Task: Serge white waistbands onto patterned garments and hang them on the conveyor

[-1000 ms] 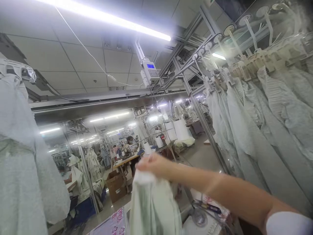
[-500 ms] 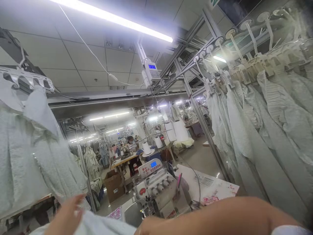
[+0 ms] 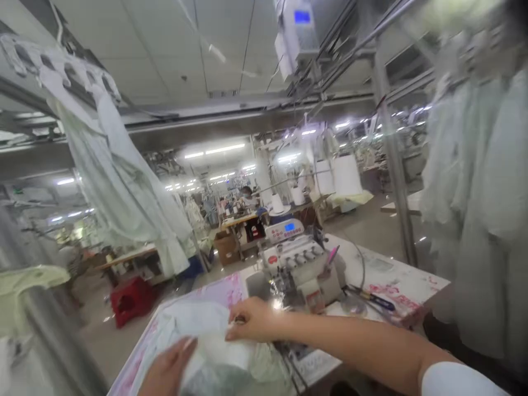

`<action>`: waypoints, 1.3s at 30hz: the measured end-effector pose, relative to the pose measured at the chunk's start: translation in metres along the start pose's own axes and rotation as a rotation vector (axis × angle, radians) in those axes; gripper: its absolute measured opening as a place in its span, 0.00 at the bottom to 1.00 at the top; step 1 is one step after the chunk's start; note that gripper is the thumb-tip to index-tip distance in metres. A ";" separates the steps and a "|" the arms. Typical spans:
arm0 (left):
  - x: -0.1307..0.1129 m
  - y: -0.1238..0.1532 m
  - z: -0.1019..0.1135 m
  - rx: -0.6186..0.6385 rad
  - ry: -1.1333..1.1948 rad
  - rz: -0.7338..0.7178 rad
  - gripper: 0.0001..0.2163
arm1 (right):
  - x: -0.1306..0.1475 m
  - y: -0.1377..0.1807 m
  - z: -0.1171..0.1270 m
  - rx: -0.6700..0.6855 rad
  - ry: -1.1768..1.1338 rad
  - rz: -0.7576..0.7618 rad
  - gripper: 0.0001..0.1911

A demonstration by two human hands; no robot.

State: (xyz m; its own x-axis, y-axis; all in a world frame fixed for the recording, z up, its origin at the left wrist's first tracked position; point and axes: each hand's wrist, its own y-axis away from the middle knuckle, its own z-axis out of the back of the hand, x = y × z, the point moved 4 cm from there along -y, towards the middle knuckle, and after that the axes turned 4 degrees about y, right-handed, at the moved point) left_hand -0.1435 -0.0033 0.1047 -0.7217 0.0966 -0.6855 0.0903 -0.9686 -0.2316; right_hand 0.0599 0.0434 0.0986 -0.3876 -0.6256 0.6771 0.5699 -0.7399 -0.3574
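A pale green-white garment piece (image 3: pixel 198 335) lies bunched on the sewing table (image 3: pixel 396 278) in front of me. My right hand (image 3: pixel 249 320) pinches its upper edge, fingers closed on the cloth, just before the overlock sewing machine (image 3: pixel 299 264). My left hand (image 3: pixel 167 371) is at the bottom edge, lying on the near side of the same cloth with fingers curled over it; the picture is blurred there.
Pale garments hang from overhead rails at the right (image 3: pixel 478 181) and upper left (image 3: pixel 119 176). A steel post (image 3: pixel 394 165) stands behind the table. A red stool (image 3: pixel 132 297) sits on the floor at left. Other workstations and a cardboard box (image 3: pixel 226 247) are farther back.
My view has dropped from the ceiling and hanging rail to the table. My right hand brought the cloth down from chest height onto the table, and my left hand has joined it.
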 end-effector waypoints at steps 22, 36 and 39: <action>0.009 -0.027 -0.009 -0.190 0.080 -0.177 0.16 | -0.015 0.056 -0.073 -0.338 0.490 0.077 0.13; 0.033 -0.079 0.006 -0.175 -0.015 -0.111 0.15 | -0.031 0.118 -0.095 0.155 -0.603 -0.092 0.21; 0.018 -0.068 -0.021 0.023 0.005 -0.142 0.14 | -0.059 0.123 -0.080 0.011 -0.337 -0.196 0.19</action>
State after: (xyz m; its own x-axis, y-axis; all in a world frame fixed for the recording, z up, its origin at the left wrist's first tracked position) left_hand -0.1479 0.0693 0.0937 -0.7223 0.2344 -0.6506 -0.0281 -0.9500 -0.3110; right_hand 0.0949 -0.0300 -0.0368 -0.2311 -0.3544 0.9061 0.5168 -0.8337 -0.1943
